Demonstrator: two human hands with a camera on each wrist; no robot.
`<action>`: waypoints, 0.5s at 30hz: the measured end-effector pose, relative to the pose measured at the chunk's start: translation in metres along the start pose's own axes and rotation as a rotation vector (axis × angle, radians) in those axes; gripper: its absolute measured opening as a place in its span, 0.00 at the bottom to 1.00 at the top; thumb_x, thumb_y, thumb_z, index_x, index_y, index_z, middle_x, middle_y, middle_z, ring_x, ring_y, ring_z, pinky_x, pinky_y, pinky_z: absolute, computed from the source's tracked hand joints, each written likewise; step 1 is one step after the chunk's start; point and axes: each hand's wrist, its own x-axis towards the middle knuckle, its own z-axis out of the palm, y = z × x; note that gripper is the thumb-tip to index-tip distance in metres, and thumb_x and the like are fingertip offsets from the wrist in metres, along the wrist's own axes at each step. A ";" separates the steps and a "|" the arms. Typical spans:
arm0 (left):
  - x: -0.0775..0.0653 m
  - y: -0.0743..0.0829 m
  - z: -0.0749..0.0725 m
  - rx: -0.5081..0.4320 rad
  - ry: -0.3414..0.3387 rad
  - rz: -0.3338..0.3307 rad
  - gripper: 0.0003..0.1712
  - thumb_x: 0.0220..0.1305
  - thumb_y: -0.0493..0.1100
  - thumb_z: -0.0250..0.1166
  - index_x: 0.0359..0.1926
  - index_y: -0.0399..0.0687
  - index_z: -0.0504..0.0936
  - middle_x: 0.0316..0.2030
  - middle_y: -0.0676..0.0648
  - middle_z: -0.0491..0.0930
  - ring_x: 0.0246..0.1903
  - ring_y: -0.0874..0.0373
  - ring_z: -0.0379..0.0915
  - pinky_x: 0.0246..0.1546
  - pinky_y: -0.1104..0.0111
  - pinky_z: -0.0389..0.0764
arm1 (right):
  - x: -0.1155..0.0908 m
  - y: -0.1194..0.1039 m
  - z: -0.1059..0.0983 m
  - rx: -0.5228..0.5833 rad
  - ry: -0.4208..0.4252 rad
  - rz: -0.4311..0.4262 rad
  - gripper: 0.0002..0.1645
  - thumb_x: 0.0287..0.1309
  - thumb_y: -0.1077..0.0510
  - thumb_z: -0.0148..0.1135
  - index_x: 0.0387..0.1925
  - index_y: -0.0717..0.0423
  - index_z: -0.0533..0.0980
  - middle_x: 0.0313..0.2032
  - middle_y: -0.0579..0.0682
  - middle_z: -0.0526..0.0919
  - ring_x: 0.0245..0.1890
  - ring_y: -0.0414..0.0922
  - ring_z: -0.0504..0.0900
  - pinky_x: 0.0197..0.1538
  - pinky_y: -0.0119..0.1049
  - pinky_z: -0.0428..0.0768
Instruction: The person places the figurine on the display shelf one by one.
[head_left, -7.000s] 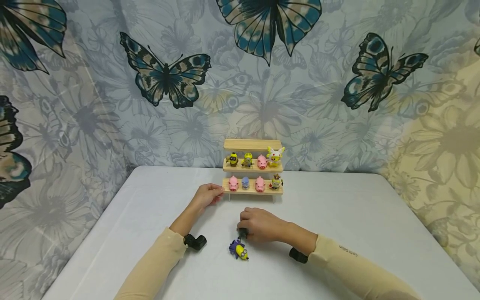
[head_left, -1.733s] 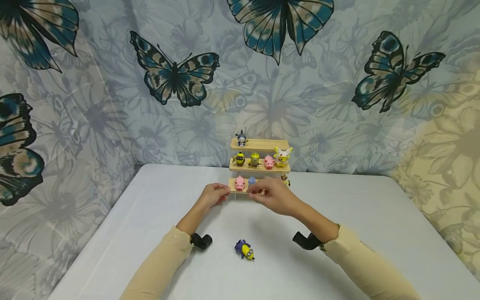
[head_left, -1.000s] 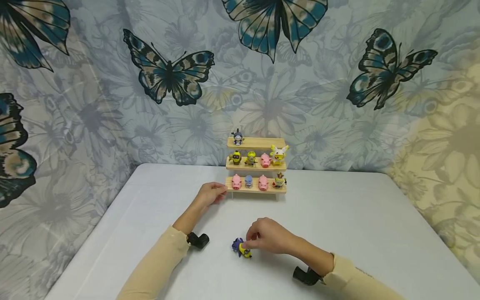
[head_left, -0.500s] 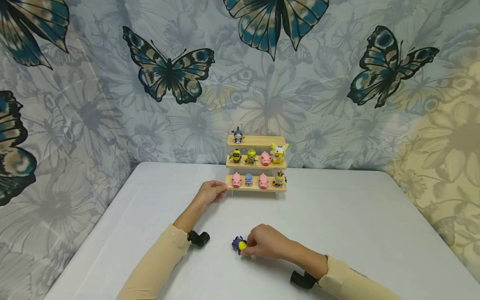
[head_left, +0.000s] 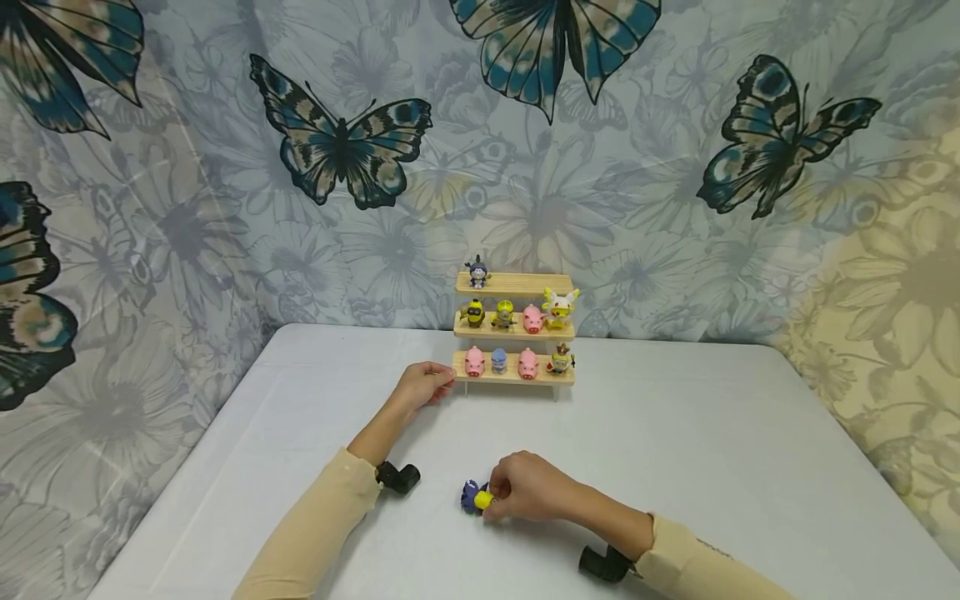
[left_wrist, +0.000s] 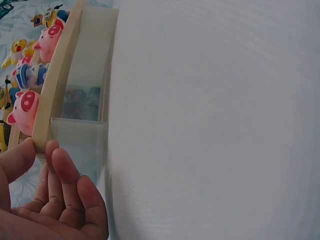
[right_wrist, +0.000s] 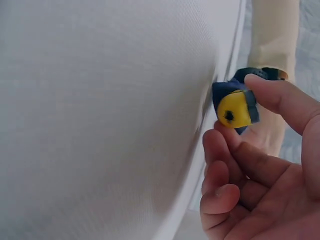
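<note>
A small yellow minion figurine with purple parts point(head_left: 480, 498) is on the white table, pinched between the thumb and fingers of my right hand point(head_left: 534, 485). The right wrist view shows the figurine's yellow head end point(right_wrist: 235, 107) at the fingertips. With thumb and forefinger, my left hand point(head_left: 420, 387) grips the left end of the bottom board on a three-tier wooden display stand point(head_left: 525, 284). A dark blue-grey figurine point(head_left: 477, 273) stands at the left of the top tier. Pink pigs and yellow figurines fill the middle tier point(head_left: 517, 332).
On the bottom tier stand a pink pig point(head_left: 474, 362), a blue figurine point(head_left: 498, 360), another pig point(head_left: 528, 364) and a crowned yellow figurine point(head_left: 560, 360). A butterfly-patterned cloth point(head_left: 615, 208) hangs behind the table point(head_left: 675, 433).
The dark figurine went from my right hand to the top tier. My right hand then came down from the stand to the minion figurine and took hold of it. My left hand stayed.
</note>
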 end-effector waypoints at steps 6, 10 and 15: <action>0.001 -0.001 0.001 0.001 0.003 0.004 0.14 0.67 0.45 0.63 0.48 0.41 0.81 0.35 0.48 0.85 0.28 0.62 0.76 0.30 0.72 0.74 | 0.002 0.004 -0.001 0.135 0.025 -0.001 0.12 0.45 0.52 0.75 0.24 0.53 0.79 0.20 0.37 0.76 0.21 0.29 0.69 0.29 0.25 0.70; 0.000 -0.001 0.001 0.004 0.005 0.005 0.15 0.67 0.46 0.63 0.48 0.41 0.81 0.36 0.48 0.85 0.28 0.62 0.76 0.30 0.72 0.74 | 0.003 0.004 -0.003 0.198 0.047 0.004 0.10 0.47 0.55 0.75 0.27 0.55 0.81 0.22 0.39 0.79 0.23 0.30 0.72 0.30 0.25 0.72; 0.000 0.000 0.001 0.001 0.006 -0.001 0.14 0.67 0.46 0.63 0.48 0.41 0.81 0.36 0.48 0.85 0.29 0.62 0.76 0.31 0.71 0.75 | 0.004 0.003 -0.004 0.265 0.048 0.010 0.09 0.47 0.61 0.74 0.31 0.56 0.82 0.27 0.42 0.82 0.25 0.31 0.74 0.31 0.25 0.74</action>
